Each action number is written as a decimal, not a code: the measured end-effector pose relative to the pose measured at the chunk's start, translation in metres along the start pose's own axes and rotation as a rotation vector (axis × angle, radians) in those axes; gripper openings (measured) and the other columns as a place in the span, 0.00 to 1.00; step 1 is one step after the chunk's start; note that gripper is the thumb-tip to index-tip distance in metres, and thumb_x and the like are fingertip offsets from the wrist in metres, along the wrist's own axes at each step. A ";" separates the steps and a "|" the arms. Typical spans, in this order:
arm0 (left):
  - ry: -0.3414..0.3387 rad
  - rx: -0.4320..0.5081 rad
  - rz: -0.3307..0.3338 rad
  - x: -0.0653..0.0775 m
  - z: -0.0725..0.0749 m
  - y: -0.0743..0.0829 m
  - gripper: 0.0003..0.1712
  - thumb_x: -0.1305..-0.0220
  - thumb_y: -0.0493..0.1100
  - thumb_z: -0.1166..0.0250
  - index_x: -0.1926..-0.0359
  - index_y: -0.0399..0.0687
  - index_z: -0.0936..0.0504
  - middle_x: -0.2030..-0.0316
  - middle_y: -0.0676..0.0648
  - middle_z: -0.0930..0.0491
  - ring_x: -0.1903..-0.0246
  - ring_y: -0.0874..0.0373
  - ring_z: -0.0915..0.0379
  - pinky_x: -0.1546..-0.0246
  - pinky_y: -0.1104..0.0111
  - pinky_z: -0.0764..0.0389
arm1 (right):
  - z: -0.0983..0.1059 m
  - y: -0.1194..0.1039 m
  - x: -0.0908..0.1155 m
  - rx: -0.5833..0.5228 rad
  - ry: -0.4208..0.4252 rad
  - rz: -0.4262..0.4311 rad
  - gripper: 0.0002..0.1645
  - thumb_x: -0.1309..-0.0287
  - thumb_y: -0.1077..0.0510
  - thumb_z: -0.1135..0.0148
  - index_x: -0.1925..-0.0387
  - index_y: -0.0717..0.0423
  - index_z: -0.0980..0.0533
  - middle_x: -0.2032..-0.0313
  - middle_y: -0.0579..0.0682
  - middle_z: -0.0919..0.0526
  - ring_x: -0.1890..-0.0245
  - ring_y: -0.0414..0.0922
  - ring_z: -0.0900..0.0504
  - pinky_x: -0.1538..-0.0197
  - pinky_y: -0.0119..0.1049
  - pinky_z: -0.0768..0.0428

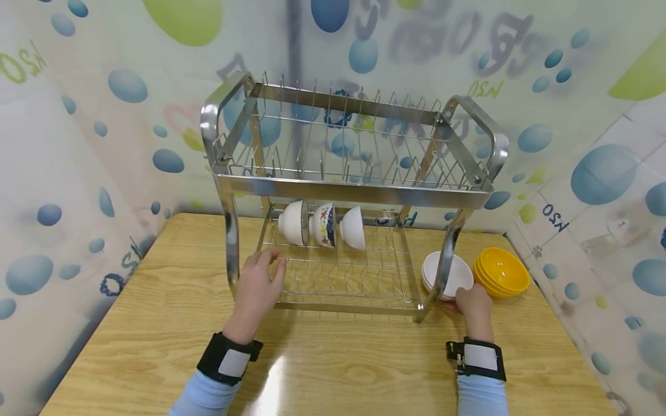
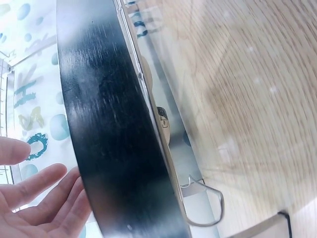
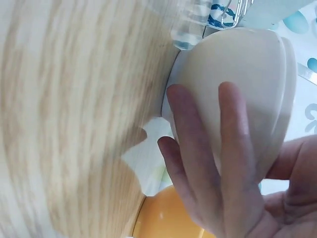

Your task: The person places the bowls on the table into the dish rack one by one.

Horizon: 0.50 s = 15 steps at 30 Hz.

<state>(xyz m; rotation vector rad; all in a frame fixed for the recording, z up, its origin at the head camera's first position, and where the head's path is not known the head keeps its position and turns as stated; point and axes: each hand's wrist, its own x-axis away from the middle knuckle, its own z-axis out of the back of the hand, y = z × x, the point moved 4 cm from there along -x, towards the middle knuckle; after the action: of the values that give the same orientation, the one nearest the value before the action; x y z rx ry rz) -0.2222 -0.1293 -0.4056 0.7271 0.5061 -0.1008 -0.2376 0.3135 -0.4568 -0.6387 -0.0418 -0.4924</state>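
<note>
- I have the right hand [image 1: 473,303] grasping the white stack [image 1: 458,274] by its near side, with the fingers spread along the outside and the thumb at the rim.
- The white stack sits on the surface [image 1: 359,370], just beside the front right leg [image 1: 446,254] of the rack [image 1: 354,192], which partly crosses it in my head view.
- To the right of it, I see the yellow stack [image 1: 504,271], its bowls nested and mouth up, close to the right hand.
- My left hand [image 1: 258,283] is released, its fingers loosely bent over the front left corner of the lower tier [image 1: 346,310].
- From the left wrist I see those fingertips beside a metal post [image 2: 109,109]; I cannot tell whether they touch it.
- On the lower tier, toward the back, three bowls stand on edge in a row, mouths to my right: a cream bowl [image 1: 294,224], a patterned bowl [image 1: 325,225] and a plain bowl [image 1: 354,228].
- Both wrists wear black bands, with blue sleeves below.
</note>
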 end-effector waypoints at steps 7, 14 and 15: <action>-0.014 0.001 0.020 0.001 -0.001 -0.001 0.18 0.34 0.45 0.41 0.52 0.36 0.22 0.57 0.37 0.20 0.57 0.42 0.24 0.63 0.53 0.20 | -0.005 -0.001 0.000 -0.024 0.022 -0.015 0.28 0.44 0.64 0.62 0.48 0.88 0.38 0.52 0.80 0.31 0.57 0.65 0.29 0.44 0.59 0.31; -0.013 -0.010 0.024 0.001 -0.003 -0.001 0.16 0.34 0.45 0.42 0.52 0.38 0.21 0.57 0.38 0.20 0.57 0.42 0.24 0.62 0.53 0.20 | -0.005 -0.002 -0.001 -0.003 0.136 0.015 0.24 0.44 0.67 0.61 0.53 0.89 0.36 0.56 0.81 0.29 0.58 0.68 0.26 0.52 0.59 0.27; -0.014 -0.010 0.025 0.001 -0.002 -0.001 0.16 0.34 0.46 0.42 0.52 0.38 0.21 0.57 0.38 0.20 0.57 0.42 0.24 0.62 0.52 0.20 | -0.005 -0.003 -0.001 0.002 0.151 0.016 0.24 0.44 0.67 0.61 0.53 0.89 0.36 0.56 0.81 0.28 0.58 0.69 0.26 0.52 0.59 0.26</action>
<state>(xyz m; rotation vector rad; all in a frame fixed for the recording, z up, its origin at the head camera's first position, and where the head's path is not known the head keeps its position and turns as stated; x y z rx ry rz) -0.2226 -0.1285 -0.4083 0.7226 0.4835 -0.0798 -0.2405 0.3093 -0.4599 -0.5982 0.1051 -0.5236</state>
